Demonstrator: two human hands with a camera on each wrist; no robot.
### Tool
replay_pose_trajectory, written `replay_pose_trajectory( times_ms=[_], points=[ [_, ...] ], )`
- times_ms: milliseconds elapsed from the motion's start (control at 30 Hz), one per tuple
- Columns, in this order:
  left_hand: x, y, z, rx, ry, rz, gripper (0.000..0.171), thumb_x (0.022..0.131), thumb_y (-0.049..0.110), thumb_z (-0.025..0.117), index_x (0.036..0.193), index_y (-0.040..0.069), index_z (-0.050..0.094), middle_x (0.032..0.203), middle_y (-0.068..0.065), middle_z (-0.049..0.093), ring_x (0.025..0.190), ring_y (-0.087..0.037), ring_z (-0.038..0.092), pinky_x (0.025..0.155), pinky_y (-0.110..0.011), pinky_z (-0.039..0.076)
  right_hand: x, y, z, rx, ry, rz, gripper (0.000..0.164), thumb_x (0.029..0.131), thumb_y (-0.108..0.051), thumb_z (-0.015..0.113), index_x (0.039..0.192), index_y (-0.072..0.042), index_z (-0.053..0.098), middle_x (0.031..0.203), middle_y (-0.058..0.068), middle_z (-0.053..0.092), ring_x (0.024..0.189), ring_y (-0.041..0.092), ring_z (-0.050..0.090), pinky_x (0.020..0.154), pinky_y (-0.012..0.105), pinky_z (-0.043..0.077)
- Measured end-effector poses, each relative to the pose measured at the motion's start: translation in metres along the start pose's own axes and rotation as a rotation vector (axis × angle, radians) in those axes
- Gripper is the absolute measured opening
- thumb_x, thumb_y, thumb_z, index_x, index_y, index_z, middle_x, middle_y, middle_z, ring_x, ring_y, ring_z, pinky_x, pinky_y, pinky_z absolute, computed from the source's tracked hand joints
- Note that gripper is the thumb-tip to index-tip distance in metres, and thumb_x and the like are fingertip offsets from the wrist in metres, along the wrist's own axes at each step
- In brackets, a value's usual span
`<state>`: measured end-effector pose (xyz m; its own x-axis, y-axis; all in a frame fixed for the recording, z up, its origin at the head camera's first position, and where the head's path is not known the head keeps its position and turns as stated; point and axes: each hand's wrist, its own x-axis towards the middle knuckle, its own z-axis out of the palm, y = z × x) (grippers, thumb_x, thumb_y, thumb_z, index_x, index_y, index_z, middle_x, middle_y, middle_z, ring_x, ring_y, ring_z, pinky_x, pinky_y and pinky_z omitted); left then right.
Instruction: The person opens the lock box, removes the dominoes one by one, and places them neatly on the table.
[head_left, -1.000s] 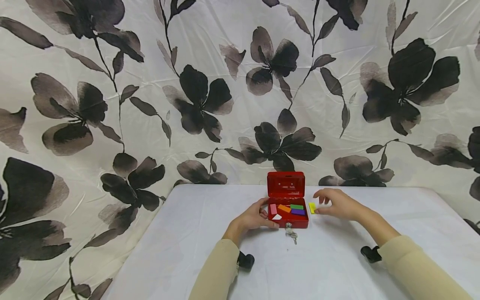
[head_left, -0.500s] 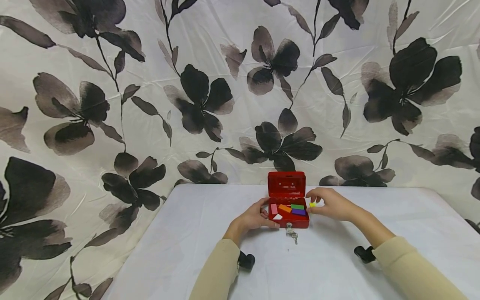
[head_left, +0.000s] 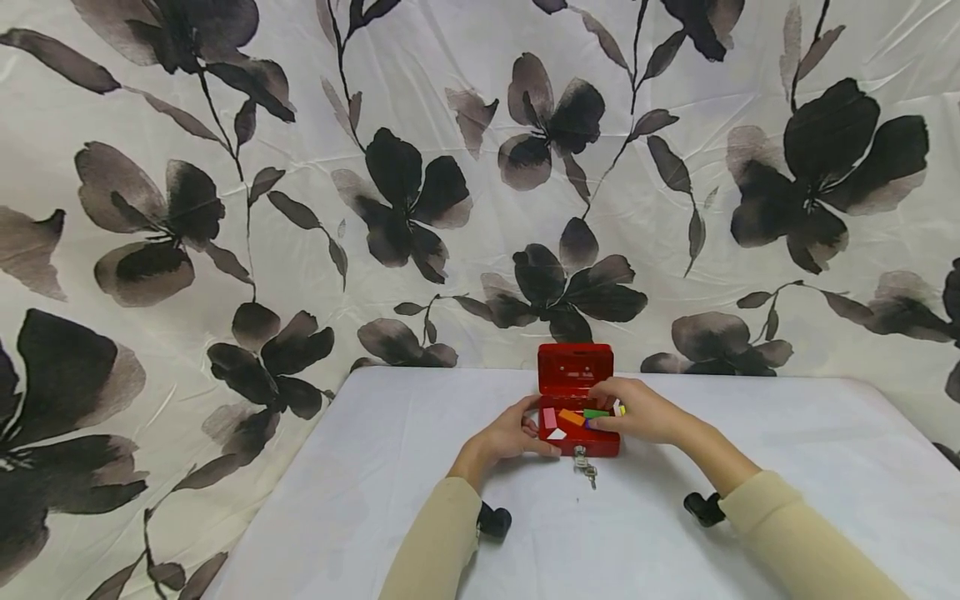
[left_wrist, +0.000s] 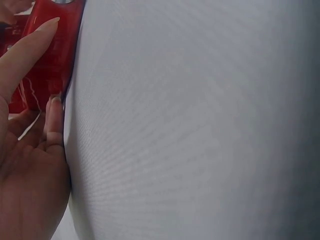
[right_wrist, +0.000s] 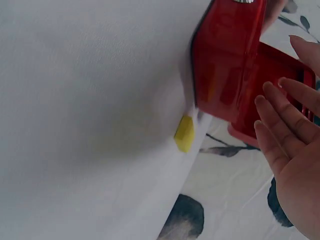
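A red cash box (head_left: 603,448) stands with its lid (head_left: 558,367) raised. My left hand (head_left: 506,433) grips its left side, thumb (left_wrist: 36,47) along the front wall. Inside lie a pink block (head_left: 550,417), an orange block (head_left: 572,417), a green block (head_left: 594,413), a purple block (head_left: 588,424) and a white piece (head_left: 557,434). Over the box's right half is my right hand (head_left: 647,412), thumb and fingers spread apart, partly covering the green and purple blocks. No object shows in its grasp. On the table beside the box's right wall sits a yellow block (right_wrist: 185,133).
Keys (head_left: 591,475) hang from the lock at the front of the box. The white table (head_left: 337,517) ends just behind the box, where a cloth with dark flowers (head_left: 405,200) hangs. Dark wrist cameras sit below both hands, including one camera (head_left: 495,522) on the left.
My right hand has moved left, from beside the yellow block to above the box's right half. The yellow block stays on the table. My left hand keeps its grip on the box.
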<state>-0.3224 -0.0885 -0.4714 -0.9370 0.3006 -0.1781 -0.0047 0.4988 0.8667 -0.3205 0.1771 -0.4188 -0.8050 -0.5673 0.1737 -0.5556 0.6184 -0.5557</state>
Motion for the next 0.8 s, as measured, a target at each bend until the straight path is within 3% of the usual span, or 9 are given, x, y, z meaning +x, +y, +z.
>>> replay_pose_trajectory(
  times_ms=[433,800],
  points=[
    [0.001,0.000,0.000,0.002,-0.005,-0.002,0.100,0.075,0.029,0.093,0.158,0.025,0.037,0.110,-0.003,0.058,0.102,-0.021,0.052,0.089,-0.035,0.052,0.017,-0.008,0.017,0.018,-0.031,-0.038,0.041,0.093,-0.021,0.077,0.124,0.004,0.066,0.104,0.013,0.071,0.094,0.030,0.064,0.087,0.051,0.057],
    [0.004,-0.001,0.000,-0.030,-0.015,0.014,0.100,0.075,0.028,0.093,0.158,0.023,0.038,0.107,-0.004,0.057,0.101,-0.021,0.051,0.088,-0.033,0.052,0.026,-0.011,0.029,-0.018,-0.035,-0.009,0.038,0.090,-0.019,0.079,0.121,0.001,0.068,0.104,0.010,0.071,0.093,0.022,0.062,0.086,0.043,0.057]
  ],
)
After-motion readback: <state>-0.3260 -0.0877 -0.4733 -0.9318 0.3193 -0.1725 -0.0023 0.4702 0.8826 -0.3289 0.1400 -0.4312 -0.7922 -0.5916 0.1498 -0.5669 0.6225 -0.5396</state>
